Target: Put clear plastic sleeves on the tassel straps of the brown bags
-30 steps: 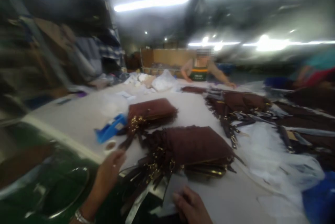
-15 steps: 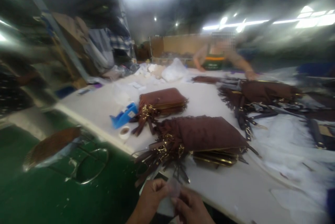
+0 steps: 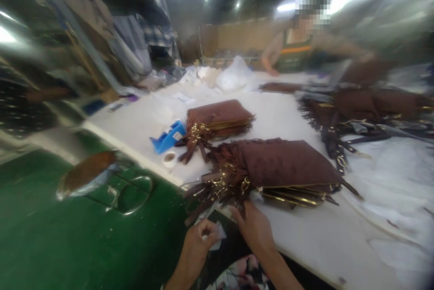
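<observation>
My left hand (image 3: 200, 238) is just below the table's near edge, thumb and forefinger pinching a small translucent plastic piece (image 3: 221, 230). Farther forward, my right hand (image 3: 253, 224) reaches to the dark brown straps (image 3: 241, 200) hanging from the nearer stack of bags; its fingers close about a strap end, partly hidden. That stack of brown bags (image 3: 288, 161) lies flat, with gold zips and a cluster of fringes and gold clasps at its left end. Behind it lies a smaller stack of brown bags (image 3: 220, 114).
A blue tape dispenser (image 3: 168, 137) and a white tape roll (image 3: 169, 159) sit on the white table (image 3: 135, 123). More brown bags (image 3: 379, 105) and white plastic sheeting (image 3: 389, 177) lie right. Across stands a co-worker (image 3: 294, 53). A stool (image 3: 90, 172) stands left.
My hands have come apart: the right moved forward to the straps, while the left keeps the plastic piece. The co-worker's arm has moved right, by a raised brown bag. The view has shifted.
</observation>
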The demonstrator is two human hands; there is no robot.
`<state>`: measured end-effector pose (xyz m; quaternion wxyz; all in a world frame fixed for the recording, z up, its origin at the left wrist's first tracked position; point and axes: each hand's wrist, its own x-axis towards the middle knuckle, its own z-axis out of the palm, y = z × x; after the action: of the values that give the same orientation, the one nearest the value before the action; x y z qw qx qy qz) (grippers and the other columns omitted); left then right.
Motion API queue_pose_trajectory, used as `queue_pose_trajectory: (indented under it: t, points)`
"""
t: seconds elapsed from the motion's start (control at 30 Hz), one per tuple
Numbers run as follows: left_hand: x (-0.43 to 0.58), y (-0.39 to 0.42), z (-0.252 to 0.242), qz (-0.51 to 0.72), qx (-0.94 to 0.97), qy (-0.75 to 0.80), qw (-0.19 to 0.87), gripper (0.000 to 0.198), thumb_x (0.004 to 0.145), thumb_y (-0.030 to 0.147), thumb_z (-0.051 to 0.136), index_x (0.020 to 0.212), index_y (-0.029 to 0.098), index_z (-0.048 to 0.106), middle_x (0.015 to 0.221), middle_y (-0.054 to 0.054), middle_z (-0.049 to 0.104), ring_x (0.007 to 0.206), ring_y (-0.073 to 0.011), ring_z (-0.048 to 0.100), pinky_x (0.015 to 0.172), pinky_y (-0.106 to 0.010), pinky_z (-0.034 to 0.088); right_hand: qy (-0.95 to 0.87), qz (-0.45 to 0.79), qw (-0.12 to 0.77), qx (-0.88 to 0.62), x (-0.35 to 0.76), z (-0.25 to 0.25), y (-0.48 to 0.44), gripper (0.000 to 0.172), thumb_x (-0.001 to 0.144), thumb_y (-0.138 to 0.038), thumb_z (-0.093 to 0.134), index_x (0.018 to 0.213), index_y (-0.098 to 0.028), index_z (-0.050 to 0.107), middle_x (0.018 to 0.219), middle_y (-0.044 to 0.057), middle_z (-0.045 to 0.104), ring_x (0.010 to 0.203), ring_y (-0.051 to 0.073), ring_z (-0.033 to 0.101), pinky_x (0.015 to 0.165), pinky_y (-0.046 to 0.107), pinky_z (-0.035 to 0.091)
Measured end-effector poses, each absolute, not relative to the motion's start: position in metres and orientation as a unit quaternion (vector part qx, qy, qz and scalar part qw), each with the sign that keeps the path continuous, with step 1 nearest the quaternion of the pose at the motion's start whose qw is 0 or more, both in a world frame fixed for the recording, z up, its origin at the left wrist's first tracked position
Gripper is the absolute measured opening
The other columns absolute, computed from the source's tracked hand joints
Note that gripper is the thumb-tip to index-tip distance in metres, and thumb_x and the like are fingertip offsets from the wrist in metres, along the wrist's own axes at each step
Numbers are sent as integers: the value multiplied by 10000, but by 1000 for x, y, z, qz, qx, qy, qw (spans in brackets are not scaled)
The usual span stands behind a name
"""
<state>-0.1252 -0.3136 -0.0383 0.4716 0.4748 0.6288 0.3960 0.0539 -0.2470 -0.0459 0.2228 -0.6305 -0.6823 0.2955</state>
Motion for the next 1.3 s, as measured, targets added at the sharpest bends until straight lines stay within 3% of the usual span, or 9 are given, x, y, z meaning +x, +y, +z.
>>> queue_pose_trajectory:
  t: [0.17, 0.3, 0.5, 0.63, 0.87, 1.1, 1.3]
  points:
    - [-133, -316, -37, 367, 501, 653, 434, 202, 784, 366, 646, 731, 174, 681, 712, -6, 664, 699, -174, 575, 663, -252, 417, -622, 400, 268, -618, 48, -51, -239, 300, 867, -413, 484, 776, -157, 612, 782, 135, 688, 774, 262, 654, 694, 340, 447]
    - [-141, -320, -45, 317, 510, 690, 404, 185, 802, 325, 612, 691, 180, 648, 644, 25, 598, 640, -147, 524, 598, -237, 353, -582, 508, 283, -568, 52, -53, -242, 361, 868, -471, 449, 913, -155, 619, 629, 26, 651, 570, 193, 644, 553, 300, 501]
    - [-148, -325, -48, 283, 524, 706, 383, 284, 848, 378, 549, 645, 182, 574, 604, 40, 501, 607, -135, 459, 575, -244, 292, -422, 658, 367, -504, 48, -52, -249, 421, 741, -541, 633, 913, -158, 624, 640, -24, 591, 487, 119, 558, 479, 261, 494]
    - [-151, -329, -50, 271, 532, 706, 380, 340, 874, 403, 500, 613, 185, 506, 608, 45, 446, 609, -132, 434, 580, -247, 281, -414, 684, 336, -498, 38, -57, -255, 423, 758, -532, 625, 992, -179, 614, 678, -29, 579, 505, 110, 543, 461, 238, 467]
    - [-156, -335, -58, 257, 530, 702, 400, 377, 886, 447, 454, 632, 176, 521, 623, 36, 452, 623, -138, 430, 581, -251, 282, -498, 669, 257, -488, 29, -65, -267, 242, 740, -395, 662, 870, -194, 623, 648, -14, 590, 568, 149, 570, 495, 263, 476]
    - [-157, -339, -60, 288, 458, 698, 469, 284, 801, 388, 586, 668, 140, 624, 579, 45, 452, 586, -122, 397, 555, -245, 265, -468, 681, 293, -482, 31, -51, -267, 248, 714, -407, 678, 808, -186, 618, 581, -23, 579, 519, 145, 556, 491, 271, 467]
    - [-153, -343, -58, 315, 446, 693, 471, 231, 797, 354, 607, 733, 150, 692, 643, 21, 599, 637, -147, 497, 603, -244, 335, -416, 690, 341, -485, 22, -46, -272, 326, 691, -472, 715, 805, -184, 613, 593, -19, 591, 530, 139, 552, 487, 260, 459]
